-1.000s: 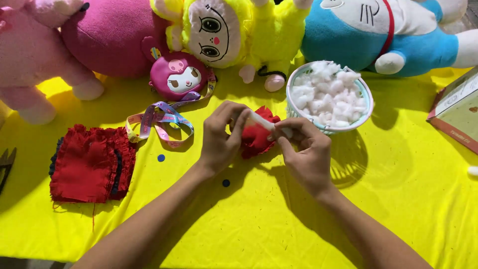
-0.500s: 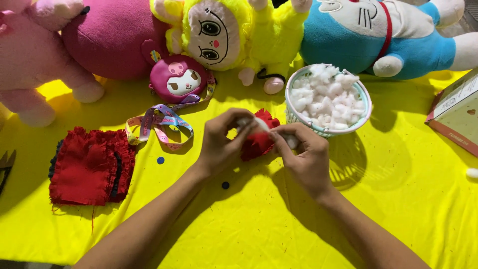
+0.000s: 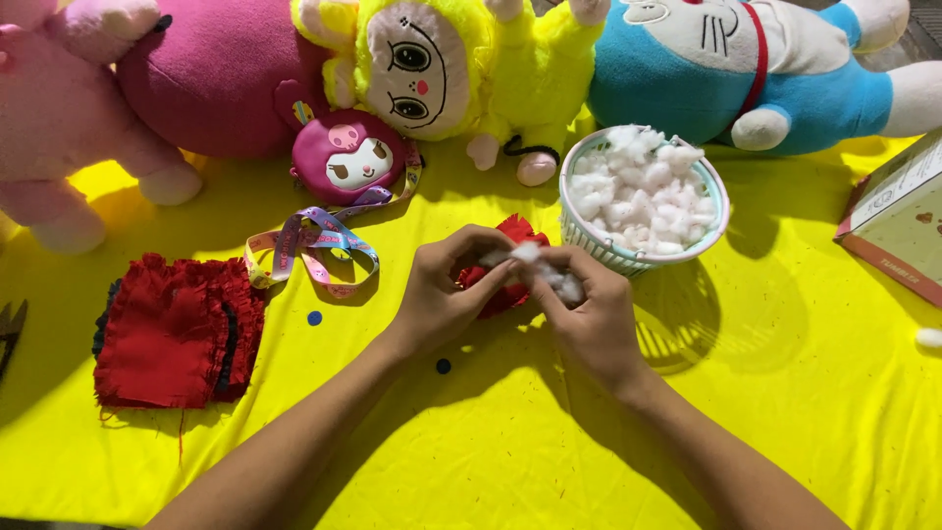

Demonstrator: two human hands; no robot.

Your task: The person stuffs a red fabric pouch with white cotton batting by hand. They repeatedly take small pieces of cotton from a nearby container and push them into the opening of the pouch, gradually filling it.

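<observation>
My left hand grips a small red fabric piece just above the yellow tablecloth. My right hand pinches a tuft of white stuffing against the opening of the red piece. The two hands touch at the fingertips. A white basket filled with white stuffing balls stands just to the right of the hands.
A stack of red fabric pieces lies at the left. A colourful lanyard with a small pink doll-face pouch lies behind the hands. Pink, yellow and blue plush toys line the back. A box sits at the right edge.
My right hand has kept pressing white stuffing into the red piece; both hands shifted slightly. The other things have stayed put.
</observation>
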